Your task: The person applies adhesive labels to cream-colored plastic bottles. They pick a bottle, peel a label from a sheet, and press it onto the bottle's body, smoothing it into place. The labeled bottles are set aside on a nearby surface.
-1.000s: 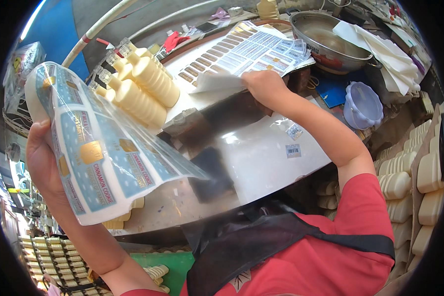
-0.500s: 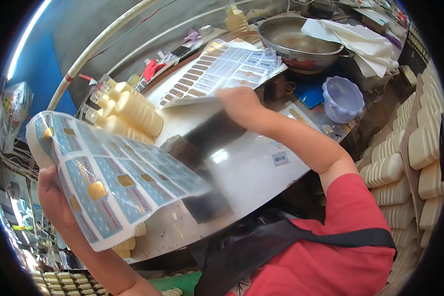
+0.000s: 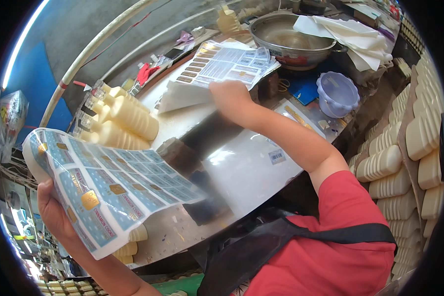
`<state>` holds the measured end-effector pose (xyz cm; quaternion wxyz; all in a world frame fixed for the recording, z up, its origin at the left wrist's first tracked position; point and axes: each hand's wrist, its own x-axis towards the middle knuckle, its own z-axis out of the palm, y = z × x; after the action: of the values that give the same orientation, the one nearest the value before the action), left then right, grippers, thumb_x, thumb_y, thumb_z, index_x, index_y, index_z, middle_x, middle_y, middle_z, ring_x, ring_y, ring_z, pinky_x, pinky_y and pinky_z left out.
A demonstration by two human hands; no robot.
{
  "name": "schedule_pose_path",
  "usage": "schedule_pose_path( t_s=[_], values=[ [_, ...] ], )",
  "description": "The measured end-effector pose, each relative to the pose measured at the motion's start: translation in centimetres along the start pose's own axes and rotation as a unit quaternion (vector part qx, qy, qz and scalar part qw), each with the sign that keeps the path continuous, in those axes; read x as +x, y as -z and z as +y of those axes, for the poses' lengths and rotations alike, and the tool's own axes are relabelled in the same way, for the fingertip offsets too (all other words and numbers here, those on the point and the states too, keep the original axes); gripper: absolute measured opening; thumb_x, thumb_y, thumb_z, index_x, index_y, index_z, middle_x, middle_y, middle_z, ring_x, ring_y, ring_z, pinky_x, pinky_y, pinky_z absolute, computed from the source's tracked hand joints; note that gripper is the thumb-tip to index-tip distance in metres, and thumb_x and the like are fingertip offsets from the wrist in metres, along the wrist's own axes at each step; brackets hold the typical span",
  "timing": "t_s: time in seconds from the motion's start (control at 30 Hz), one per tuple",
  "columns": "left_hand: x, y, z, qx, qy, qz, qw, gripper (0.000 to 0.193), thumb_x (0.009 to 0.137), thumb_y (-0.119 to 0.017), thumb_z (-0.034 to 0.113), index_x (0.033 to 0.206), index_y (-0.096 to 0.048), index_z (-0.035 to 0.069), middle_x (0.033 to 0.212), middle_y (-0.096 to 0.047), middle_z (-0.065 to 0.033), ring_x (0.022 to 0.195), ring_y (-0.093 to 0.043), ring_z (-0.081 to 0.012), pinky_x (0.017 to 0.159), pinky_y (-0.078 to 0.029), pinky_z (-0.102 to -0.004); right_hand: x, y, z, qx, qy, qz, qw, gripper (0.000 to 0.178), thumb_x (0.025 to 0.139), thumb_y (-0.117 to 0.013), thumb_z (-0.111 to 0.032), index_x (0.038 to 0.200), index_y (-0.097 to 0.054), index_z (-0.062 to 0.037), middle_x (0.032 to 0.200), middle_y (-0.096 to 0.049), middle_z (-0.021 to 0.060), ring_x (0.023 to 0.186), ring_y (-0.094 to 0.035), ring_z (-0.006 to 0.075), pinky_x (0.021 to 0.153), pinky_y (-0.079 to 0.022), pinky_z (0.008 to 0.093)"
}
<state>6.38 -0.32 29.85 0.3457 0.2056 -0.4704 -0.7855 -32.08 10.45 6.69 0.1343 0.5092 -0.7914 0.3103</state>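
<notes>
My left hand (image 3: 55,212) is closed on the edge of a large, limp label sheet (image 3: 114,190), printed in blue and white with gold patches. The sheet is held up at the left and droops to the right over the table. Farther off, my right hand (image 3: 232,101) pinches the near edge of another label sheet (image 3: 185,96), whose plain grey-white underside is turned up. Beneath it lies a stack of printed label sheets (image 3: 227,61) with brown and pale blue labels. My right fingertips are partly hidden behind the hand.
Cream plastic bottles (image 3: 128,116) stand grouped at the table's left. A metal basin (image 3: 293,42), white cloth or paper (image 3: 350,37) and a lavender bucket (image 3: 338,93) are at the far right. Rows of cream containers (image 3: 394,167) line the right side. A pale pipe (image 3: 89,54) arches at the left.
The sheet at my right hand is bent back further, showing more of its plain underside. The sheet in my left hand has sunk slightly, and the whole view has shifted a little.
</notes>
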Motion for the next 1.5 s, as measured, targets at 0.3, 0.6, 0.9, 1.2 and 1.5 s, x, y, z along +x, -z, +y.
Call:
schedule_pose_path(
  t_s=[0.3,0.6,0.9,1.2,1.5],
  values=[
    [0.2,-0.6,-1.2,-0.041,0.009,-0.033,0.999,0.047,0.089,-0.054,0.011,0.132,-0.055,-0.005,0.117,-0.069,-0.0261,0.104,-0.073,-0.0383,0.092,-0.061,-0.0555,-2.0,-1.0,0.0,0.019,-0.045,0.000,0.999,0.013,0.090,-0.053,-0.005,0.089,-0.065,0.0012,0.084,-0.070,0.0245,0.085,-0.070,0.0423,0.075,-0.054,0.0510],
    [0.0,-1.7,-1.6,-0.007,-0.006,-0.007,1.000,0.045,0.088,-0.054,0.010,0.129,-0.057,-0.006,0.115,-0.071,-0.0263,0.100,-0.074,-0.0383,0.089,-0.062,-0.0547,-0.1,-3.3,1.3,0.115,-0.163,0.060,0.978,0.027,0.093,-0.052,-0.021,0.085,-0.069,-0.0021,0.088,-0.069,0.0235,0.089,-0.066,0.0452,0.078,-0.051,0.0541],
    [-1.3,-3.1,-2.4,0.031,-0.024,-0.013,0.999,0.043,0.089,-0.054,0.012,0.128,-0.056,-0.007,0.112,-0.071,-0.0249,0.095,-0.075,-0.0359,0.085,-0.064,-0.0502,0.5,-4.5,-0.6,0.222,-0.220,0.096,0.945,0.032,0.093,-0.052,-0.025,0.085,-0.070,-0.0006,0.091,-0.069,0.0256,0.092,-0.064,0.0462,0.082,-0.049,0.0543],
    [-0.2,-3.9,-2.3,0.153,-0.097,-0.040,0.983,0.041,0.090,-0.053,0.014,0.127,-0.056,-0.004,0.109,-0.070,-0.0233,0.095,-0.075,-0.0347,0.085,-0.064,-0.0511,3.7,-2.4,0.9,0.195,-0.198,0.146,0.949,0.032,0.092,-0.055,-0.028,0.086,-0.072,-0.0020,0.092,-0.069,0.0260,0.090,-0.065,0.0464,0.081,-0.049,0.0543],
    [10.1,-10.7,-2.5,0.008,0.102,-0.165,0.981,0.030,0.090,-0.055,0.004,0.117,-0.055,-0.009,0.105,-0.070,-0.0262,0.091,-0.075,-0.0382,0.085,-0.065,-0.0527,9.5,8.7,8.0,0.118,-0.210,0.238,0.941,0.031,0.094,-0.058,-0.032,0.101,-0.075,-0.0075,0.102,-0.073,0.0193,0.099,-0.068,0.0409,0.088,-0.053,0.0496]
  ],
)
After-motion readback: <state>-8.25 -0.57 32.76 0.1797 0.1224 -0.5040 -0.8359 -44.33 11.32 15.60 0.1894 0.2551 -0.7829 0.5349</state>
